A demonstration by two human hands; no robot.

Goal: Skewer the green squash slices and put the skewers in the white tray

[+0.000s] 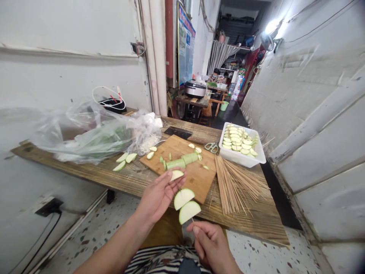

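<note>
My right hand pinches the lower end of a thin bamboo skewer. Two half-round zucchini slices, pale with green skin, are threaded on it. Between the fingers of my left hand is another zucchini slice, just above the skewer's upper end; whether the tip pierces it I cannot tell. Beyond my hands lies a wooden cutting board bearing cut zucchini pieces and small end bits. To its right, a fanned bundle of bamboo skewers rests on the table.
A white tub of skewered slices stands at the table's right. Green-handled scissors and a dark flat object lie behind the board. Plastic bags and loose slices occupy the left. A person sits far back.
</note>
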